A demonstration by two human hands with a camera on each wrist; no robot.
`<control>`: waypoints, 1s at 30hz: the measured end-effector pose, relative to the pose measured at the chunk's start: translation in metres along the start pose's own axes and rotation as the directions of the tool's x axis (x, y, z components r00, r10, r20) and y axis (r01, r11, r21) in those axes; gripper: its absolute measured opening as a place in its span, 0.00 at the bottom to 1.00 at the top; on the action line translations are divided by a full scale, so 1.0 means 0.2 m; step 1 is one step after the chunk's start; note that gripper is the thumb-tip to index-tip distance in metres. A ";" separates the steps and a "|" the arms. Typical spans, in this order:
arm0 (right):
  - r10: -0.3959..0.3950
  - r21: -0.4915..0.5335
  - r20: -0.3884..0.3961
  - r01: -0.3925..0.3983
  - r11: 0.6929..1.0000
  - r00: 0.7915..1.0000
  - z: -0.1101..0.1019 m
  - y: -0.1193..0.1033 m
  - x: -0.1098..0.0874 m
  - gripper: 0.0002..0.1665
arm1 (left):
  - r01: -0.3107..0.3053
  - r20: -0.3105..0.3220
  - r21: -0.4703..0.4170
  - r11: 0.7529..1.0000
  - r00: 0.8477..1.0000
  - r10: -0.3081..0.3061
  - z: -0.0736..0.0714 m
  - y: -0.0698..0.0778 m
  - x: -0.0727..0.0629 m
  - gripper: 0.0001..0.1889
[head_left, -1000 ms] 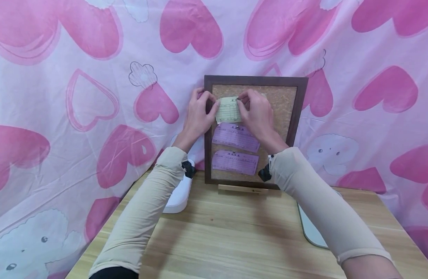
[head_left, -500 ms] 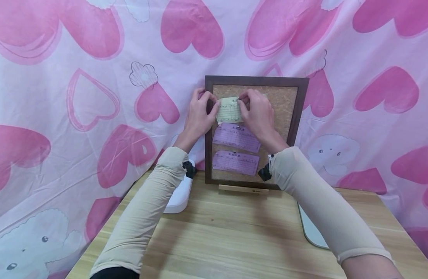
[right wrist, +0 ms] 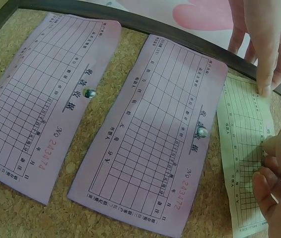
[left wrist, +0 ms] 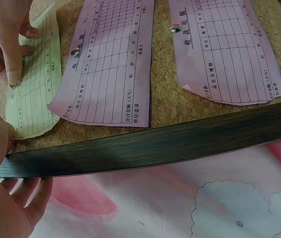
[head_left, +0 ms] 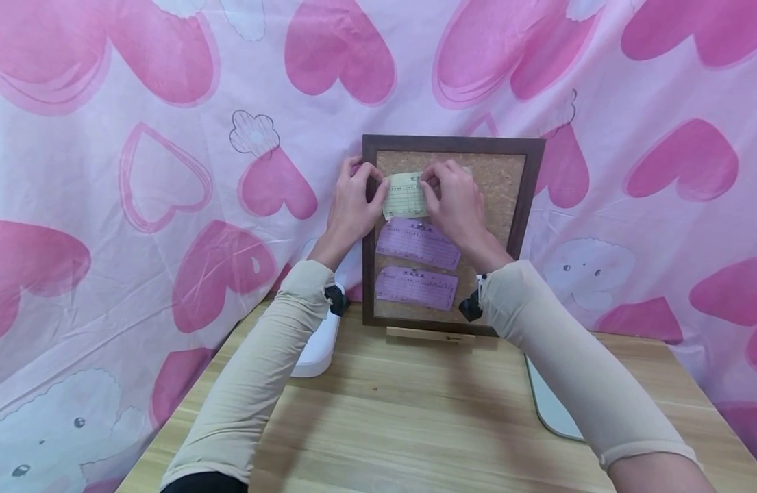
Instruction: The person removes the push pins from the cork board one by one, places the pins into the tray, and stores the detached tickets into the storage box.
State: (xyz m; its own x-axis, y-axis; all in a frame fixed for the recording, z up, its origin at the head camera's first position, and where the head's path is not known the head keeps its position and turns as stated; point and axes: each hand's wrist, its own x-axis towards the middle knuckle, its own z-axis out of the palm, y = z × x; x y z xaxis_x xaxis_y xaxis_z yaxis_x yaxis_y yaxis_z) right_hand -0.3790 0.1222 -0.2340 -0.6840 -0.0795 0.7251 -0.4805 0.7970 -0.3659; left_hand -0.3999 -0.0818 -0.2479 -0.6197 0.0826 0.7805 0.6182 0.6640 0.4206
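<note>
A framed corkboard (head_left: 498,198) stands upright at the back of the table. Near its top lies a pale green receipt slip (head_left: 405,198), with two purple receipt slips (head_left: 417,243) below it. Each purple slip has a round shiny pushpin (right wrist: 202,132) at its heading. My left hand (head_left: 353,202) grips the board's left edge, fingers behind the frame and thumb at the green slip's left end. Thumb and fingers of my right hand (head_left: 455,198) pinch a small pin, mostly hidden, against the green slip's heading. The right hand covers the slip's right part in the head view.
A wooden strip (head_left: 430,335) sits at the board's foot on the wooden table (head_left: 378,424). To the left is a white rounded object (head_left: 313,359), partly behind the left arm. A pale flat panel (head_left: 553,407) lies at right. A pink heart-patterned curtain (head_left: 249,61) hangs behind.
Both hands stay in place at the green slip. My right fingers shift very slightly over its heading; the slips and board keep their places.
</note>
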 end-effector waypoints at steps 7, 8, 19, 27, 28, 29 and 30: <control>-0.018 0.013 0.009 0.018 1.000 1.000 -0.01 0.02 -0.01 0.09 | 0.010 -0.008 -0.002 1.000 1.000 -0.010 0.00 0.00 -0.01 0.10; -0.020 0.013 0.009 0.020 1.000 1.000 -0.01 0.02 -0.02 0.09 | 0.011 -0.009 -0.003 1.000 1.000 -0.011 0.00 0.00 -0.01 0.10; -0.041 0.051 -0.026 0.042 0.998 0.999 -0.07 0.10 -0.05 0.10 | 0.048 -0.030 -0.006 0.999 0.998 -0.048 0.00 0.00 -0.01 0.11; -0.035 0.056 -0.062 0.039 0.998 0.997 -0.16 0.19 -0.11 0.11 | 0.035 -0.090 -0.030 0.999 0.995 -0.038 -0.01 0.00 -0.03 0.10; -0.033 0.058 -0.068 0.037 0.998 0.997 -0.17 0.21 -0.12 0.11 | 0.033 -0.098 -0.034 0.999 0.994 -0.036 0.00 0.00 -0.03 0.10; -0.031 0.063 -0.072 0.036 0.997 0.997 -0.17 0.22 -0.12 0.11 | 0.031 -0.107 -0.038 0.999 0.994 -0.035 0.00 0.01 -0.03 0.10; -0.031 0.070 -0.078 0.036 0.997 0.996 -0.18 0.23 -0.13 0.10 | 0.031 -0.117 -0.038 0.999 0.992 -0.035 0.00 0.01 -0.03 0.10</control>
State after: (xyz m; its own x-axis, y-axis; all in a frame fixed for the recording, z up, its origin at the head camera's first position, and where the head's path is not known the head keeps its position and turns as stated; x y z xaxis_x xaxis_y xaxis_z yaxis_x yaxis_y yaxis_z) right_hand -0.3634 0.1836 -0.2489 -0.6240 -0.0569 0.7794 -0.5422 0.7497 -0.3794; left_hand -0.3949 -0.0818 -0.2527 -0.5799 -0.0283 0.8142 0.6172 0.6371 0.4618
